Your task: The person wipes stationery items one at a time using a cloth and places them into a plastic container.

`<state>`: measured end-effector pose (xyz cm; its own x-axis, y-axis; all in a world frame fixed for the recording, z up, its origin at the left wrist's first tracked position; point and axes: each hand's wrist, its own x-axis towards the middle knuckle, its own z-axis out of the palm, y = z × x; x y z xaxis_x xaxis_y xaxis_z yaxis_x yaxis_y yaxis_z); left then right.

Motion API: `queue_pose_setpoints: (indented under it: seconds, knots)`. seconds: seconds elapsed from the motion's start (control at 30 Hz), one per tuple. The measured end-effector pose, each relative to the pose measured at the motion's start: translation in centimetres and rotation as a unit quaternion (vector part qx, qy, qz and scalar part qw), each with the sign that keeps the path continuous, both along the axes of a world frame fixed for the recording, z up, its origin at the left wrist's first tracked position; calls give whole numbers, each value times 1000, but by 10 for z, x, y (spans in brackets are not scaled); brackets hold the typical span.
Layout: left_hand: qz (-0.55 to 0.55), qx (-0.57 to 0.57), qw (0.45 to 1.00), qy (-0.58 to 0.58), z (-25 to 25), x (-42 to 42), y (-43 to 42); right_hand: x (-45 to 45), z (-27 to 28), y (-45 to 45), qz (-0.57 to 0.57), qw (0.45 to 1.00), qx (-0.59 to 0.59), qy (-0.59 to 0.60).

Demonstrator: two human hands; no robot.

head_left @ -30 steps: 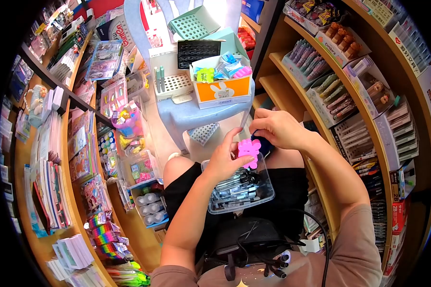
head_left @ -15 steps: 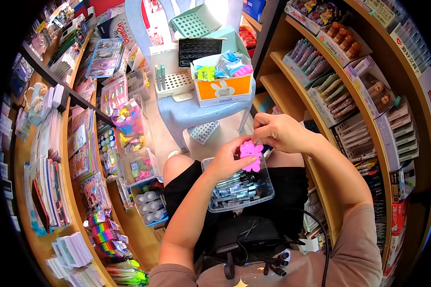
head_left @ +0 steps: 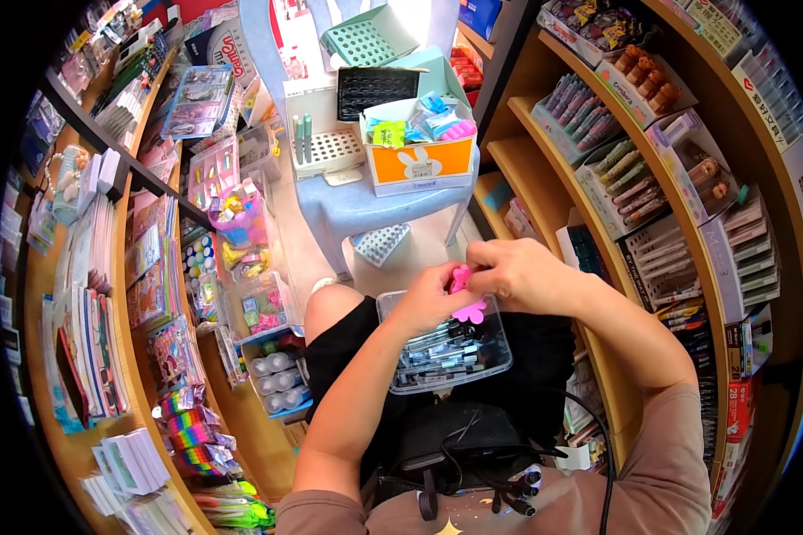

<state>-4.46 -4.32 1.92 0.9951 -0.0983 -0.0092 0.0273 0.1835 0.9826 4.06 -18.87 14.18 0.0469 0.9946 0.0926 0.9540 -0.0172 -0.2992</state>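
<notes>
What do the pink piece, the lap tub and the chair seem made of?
Pink piece: opaque, perhaps plastic or silicone; uniform colour. Lap tub: likely plastic, glossy; transparent walls, bright rim. Chair: probably moulded plastic, smooth; rounded seat edge, soft sheen.

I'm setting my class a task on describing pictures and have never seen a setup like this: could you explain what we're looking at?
There is no machine here: these are a seated person's two bare hands. Every picture comes from one camera worn on the head, looking forward and down.

The left hand holds a pink item with a scalloped edge. The right hand partly covers it, so whether it grips anything is hidden.

Below, at the lap, is a clear tub of pens. Ahead, a blue chair bears an orange-fronted box of small packets and a white holder with holes. Shelves of goods stand on both sides.
</notes>
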Motion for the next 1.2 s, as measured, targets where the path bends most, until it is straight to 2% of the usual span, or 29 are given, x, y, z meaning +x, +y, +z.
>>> queue_pose_setpoints:
  seconds: [0.1,0.2,0.27,0.33,0.43,0.47,0.5,0.6,0.63,0.67,0.7,0.77,0.8,0.83,0.87,0.9,0.93,1.0,1.03,1.07,1.1,1.17,1.2]
  knots:
    - [38,26,999,-15,-6,0,0,-9,3,2,15,1000,-4,4]
    - [100,43,993,-41,-6,2,1,1,6,-1,-71,994,56,67]
    - [140,57,986,-70,-7,2,1,18,13,0,-129,977,135,106]
    - [173,81,976,-105,-12,3,4,32,14,-4,-234,940,183,165]
    - [206,99,967,-117,-10,3,9,47,29,-18,-311,887,231,252]
    - [220,109,962,-121,-9,1,10,49,49,-23,-358,856,258,271]
    - [226,100,962,-114,-7,0,12,49,69,-29,-385,791,348,323]
    - [247,83,960,-102,-5,0,14,71,114,-80,-185,686,485,510]
    - [256,85,957,-107,-7,2,16,62,112,-77,-306,615,545,481]
    - [266,88,953,-115,-7,5,17,61,90,-79,-346,588,536,497]
    - [283,103,947,-115,-3,8,19,63,43,-86,-371,583,493,529]
    - [318,137,933,-103,1,7,21,60,-57,-87,-373,571,384,623]
    - [333,156,925,-92,0,5,22,50,-84,-78,-366,553,344,664]
    - [356,185,912,-89,-1,1,22,24,-67,-50,-359,528,313,703]
    - [373,214,898,-90,-2,-1,23,31,-97,-53,-373,494,312,721]
    - [388,243,884,-94,0,0,22,32,-101,-37,-365,499,350,704]
    - [402,268,869,-103,2,3,21,30,-95,-28,-409,446,339,721]
    - [398,327,846,-138,2,5,24,33,-94,-16,-405,455,331,720]
    - [400,352,832,-154,1,7,25,30,-91,-7,-390,507,324,697]
    - [403,376,817,-168,0,8,26,25,-86,5,-350,528,307,711]
    - [407,390,807,-174,-1,10,25,16,-76,18,-336,624,273,650]
    - [414,419,787,-183,-2,14,20,-8,-80,45,-324,752,243,520]
    - [378,379,833,-143,-1,12,18,-9,-99,55,-322,752,255,515]
